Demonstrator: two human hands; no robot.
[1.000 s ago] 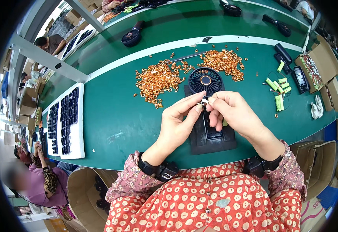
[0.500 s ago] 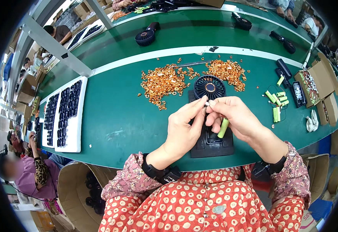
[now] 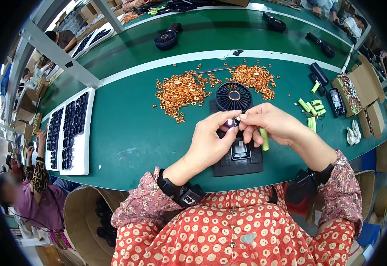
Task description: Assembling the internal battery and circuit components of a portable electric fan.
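A round black handheld fan (image 3: pixel 234 96) lies on a dark rectangular pad (image 3: pixel 239 169), its handle toward me with an open rectangular recess in it. My left hand (image 3: pixel 212 136) is over the handle, thumb and forefinger pinched together; what they grip is mostly hidden. Against these fingertips, my right hand (image 3: pixel 275 125) pinches a tiny pale piece that looks like a plug. A green cylindrical battery (image 3: pixel 264 140) sticks out below the curled fingers of my right hand. Its wires cannot be made out here.
Orange metal loops (image 3: pixel 180 95) are heaped beyond the fan. White foam trays (image 3: pixel 77 133) of black parts stand at left. Several green batteries (image 3: pixel 312 108), a black casing (image 3: pixel 337 101) and an open carton (image 3: pixel 366 95) lie at right. More fans (image 3: pixel 166 41) rest on the belt beyond.
The view has shifted slightly. Both hands stay together over the fan handle; the right one has moved a little to the right, and the battery now hangs more upright.
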